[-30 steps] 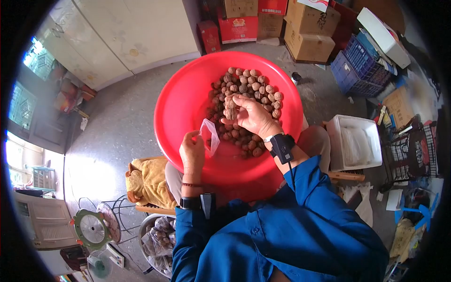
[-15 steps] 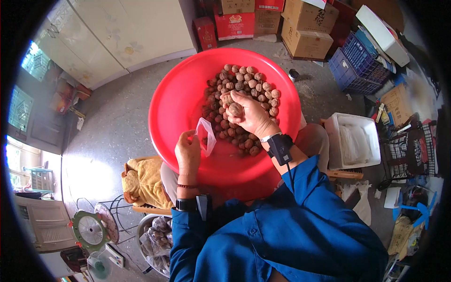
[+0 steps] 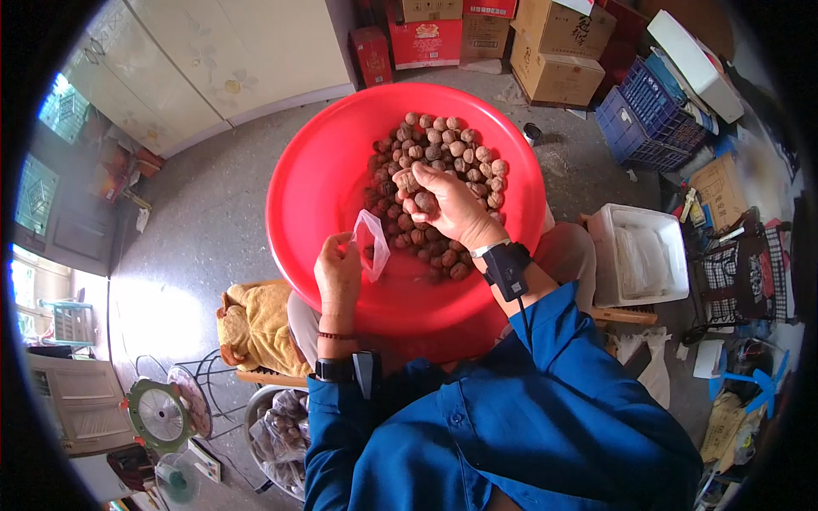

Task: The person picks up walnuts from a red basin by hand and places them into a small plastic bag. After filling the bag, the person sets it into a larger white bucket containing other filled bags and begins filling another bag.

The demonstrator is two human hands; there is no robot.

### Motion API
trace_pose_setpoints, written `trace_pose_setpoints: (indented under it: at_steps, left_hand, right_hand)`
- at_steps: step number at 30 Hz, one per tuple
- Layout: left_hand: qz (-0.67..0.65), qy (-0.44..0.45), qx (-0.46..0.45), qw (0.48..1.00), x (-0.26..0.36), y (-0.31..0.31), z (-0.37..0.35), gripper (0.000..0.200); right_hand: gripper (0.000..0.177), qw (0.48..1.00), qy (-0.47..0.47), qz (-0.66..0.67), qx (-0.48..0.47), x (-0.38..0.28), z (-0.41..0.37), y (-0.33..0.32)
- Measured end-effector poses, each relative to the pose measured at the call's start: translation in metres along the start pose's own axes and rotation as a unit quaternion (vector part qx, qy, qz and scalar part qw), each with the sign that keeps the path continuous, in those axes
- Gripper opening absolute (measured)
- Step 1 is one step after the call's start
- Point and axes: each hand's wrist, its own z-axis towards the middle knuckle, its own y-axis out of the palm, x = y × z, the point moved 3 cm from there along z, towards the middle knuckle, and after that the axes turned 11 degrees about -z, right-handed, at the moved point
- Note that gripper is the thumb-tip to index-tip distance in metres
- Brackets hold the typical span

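A wide red basin (image 3: pixel 315 179) stands before me with a heap of walnuts (image 3: pixel 443 140) on its right side. My right hand (image 3: pixel 456 206) is closed around a few walnuts (image 3: pixel 425 202) above the heap; the exact number is partly hidden by the fingers. My left hand (image 3: pixel 339 271) pinches the edge of a thin, clear plastic bag (image 3: pixel 370 243) over the near left part of the basin. The bag hangs open toward the walnuts, to the left of my right hand. Whatever it contains cannot be made out.
At the right stands a white foam box (image 3: pixel 607 255) holding plastic bags. A metal bowl (image 3: pixel 256 426) with bagged walnuts (image 3: pixel 281 426) is at lower left, near a yellow cloth (image 3: pixel 262 328). Cardboard boxes (image 3: pixel 558 77) and blue crates (image 3: pixel 643 119) are stacked beyond the basin.
Both hands stay nearly in place, still holding the bag and walnuts. The fingers of my right hand have shifted slightly around the walnuts.
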Motion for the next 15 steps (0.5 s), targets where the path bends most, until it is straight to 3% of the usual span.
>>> trace_pose_setpoints:
  at_steps: [15]
  left_hand:
    - [-0.006,0.003,0.001,1.000,-0.008,-0.002,0.004,0.022]
  right_hand:
    - [0.033,0.999,-0.003,-0.038,0.037,0.000,0.002,0.002]
